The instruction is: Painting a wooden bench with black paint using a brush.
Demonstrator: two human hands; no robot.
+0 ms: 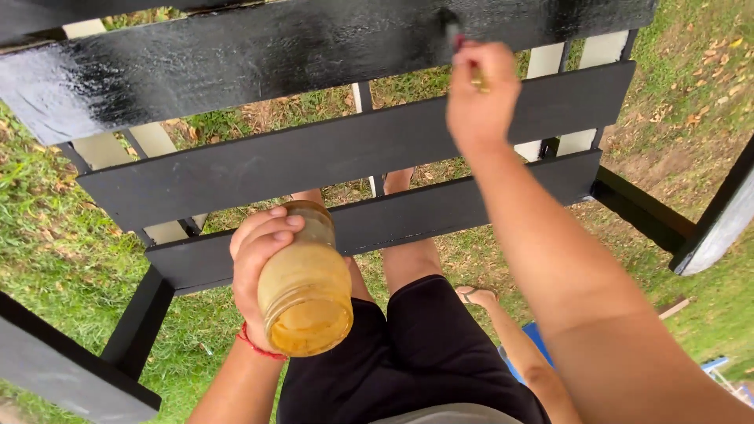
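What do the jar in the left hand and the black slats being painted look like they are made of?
The cloudy yellowish round jar in the left hand looks like glass: translucent, thick-rimmed, smeared inside. The wide black slats look like wooden boards; the top one shines wet and glossy, the lower ones are matte. The thin brush in the right hand is too hidden to judge.

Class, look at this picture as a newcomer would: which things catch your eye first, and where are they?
The glossy, wet black slat across the top stands out, with the right hand pressing a paintbrush to it. Lower centre, the left hand grips a yellowish glass jar, tilted with its mouth up the picture, over grass.
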